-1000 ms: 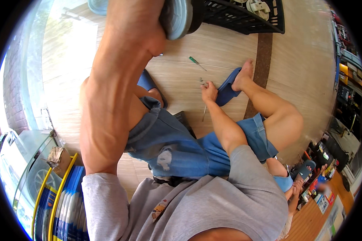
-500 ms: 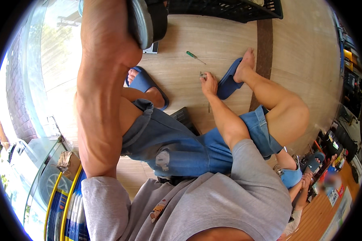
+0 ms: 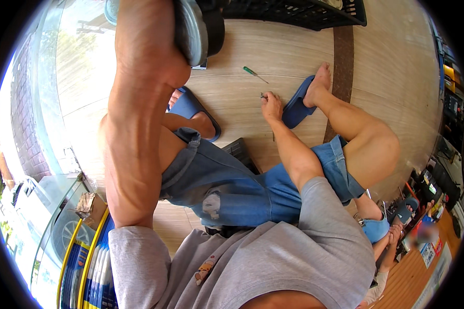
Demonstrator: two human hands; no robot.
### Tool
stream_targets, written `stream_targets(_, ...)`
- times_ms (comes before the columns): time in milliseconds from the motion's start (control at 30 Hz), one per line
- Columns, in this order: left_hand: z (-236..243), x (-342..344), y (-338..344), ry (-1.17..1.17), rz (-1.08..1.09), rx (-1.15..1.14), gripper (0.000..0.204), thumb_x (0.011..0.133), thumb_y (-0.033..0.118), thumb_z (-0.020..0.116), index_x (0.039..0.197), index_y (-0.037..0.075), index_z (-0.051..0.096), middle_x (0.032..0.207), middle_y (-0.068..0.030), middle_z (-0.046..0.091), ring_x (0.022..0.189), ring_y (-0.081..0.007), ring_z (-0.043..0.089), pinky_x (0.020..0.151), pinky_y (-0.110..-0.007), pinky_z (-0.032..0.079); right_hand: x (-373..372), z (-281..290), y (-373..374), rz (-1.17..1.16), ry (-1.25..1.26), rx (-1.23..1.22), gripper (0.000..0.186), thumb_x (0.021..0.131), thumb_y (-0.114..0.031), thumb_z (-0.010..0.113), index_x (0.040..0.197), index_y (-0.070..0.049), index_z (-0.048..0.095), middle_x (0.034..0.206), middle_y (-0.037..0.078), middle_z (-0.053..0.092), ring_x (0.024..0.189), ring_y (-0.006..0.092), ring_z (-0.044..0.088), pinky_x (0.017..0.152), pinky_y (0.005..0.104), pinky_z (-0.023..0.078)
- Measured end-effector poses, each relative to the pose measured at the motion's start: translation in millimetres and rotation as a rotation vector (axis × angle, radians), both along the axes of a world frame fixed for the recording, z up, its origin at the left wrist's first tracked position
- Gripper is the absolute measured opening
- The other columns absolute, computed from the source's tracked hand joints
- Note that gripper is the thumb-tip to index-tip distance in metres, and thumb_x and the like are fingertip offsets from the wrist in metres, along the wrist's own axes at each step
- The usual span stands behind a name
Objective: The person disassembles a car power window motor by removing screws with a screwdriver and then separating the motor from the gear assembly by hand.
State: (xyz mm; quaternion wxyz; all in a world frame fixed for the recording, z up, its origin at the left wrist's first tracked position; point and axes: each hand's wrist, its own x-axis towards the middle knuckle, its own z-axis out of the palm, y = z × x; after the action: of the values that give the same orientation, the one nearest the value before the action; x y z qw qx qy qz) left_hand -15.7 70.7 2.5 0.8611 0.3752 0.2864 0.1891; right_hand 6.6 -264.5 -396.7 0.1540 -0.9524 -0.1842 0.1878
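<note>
The left hand [image 3: 147, 46], its fingers hidden so their state cannot be told, meets a thick round thing [image 3: 192, 36], grey-faced with black behind; a cartoon print [image 3: 205, 270] marks the grey shirt [image 3: 278, 252]; over the floor [image 3: 294, 56], the right hand [image 3: 271, 106] has fingers pinching a tiny dark piece [image 3: 263, 97]
</note>
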Motion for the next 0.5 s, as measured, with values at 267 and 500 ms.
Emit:
stream_targets(267, 9.2, 6.0, -5.6, -0.075, 0.106, 0.105, 0.034, 0.098, 0.044, 0.052, 0.09, 0.013, 0.06, 0.061, 0.0041, 0.055, 0.044, -0.0053, 0.049, 0.039, -0.02, 0.042, 4.0, 8.3, 6.8, -0.016, 0.052, -0.026, 0.012, 0.091, -0.016, 0.059, 0.098, -0.009, 0.066, 0.101, 0.019, 0.065, 0.099, 0.0394, 0.061, 0.084, 0.0489, 0.049)
stream_targets(500, 10.5, 0.7, -6.1, -0.081, 0.117, -0.001, 0.032, 0.098, 0.042, 0.053, 0.09, 0.012, 0.062, 0.062, 0.0047, 0.056, 0.045, -0.0049, 0.049, 0.04, -0.021, 0.04, 4.8, -15.7, 4.9, -0.065, 0.084, 0.026, 0.014, 0.089, -0.014, 0.059, 0.095, -0.003, 0.067, 0.093, 0.02, 0.069, 0.088, 0.0409, 0.064, 0.081, 0.0464, 0.051)
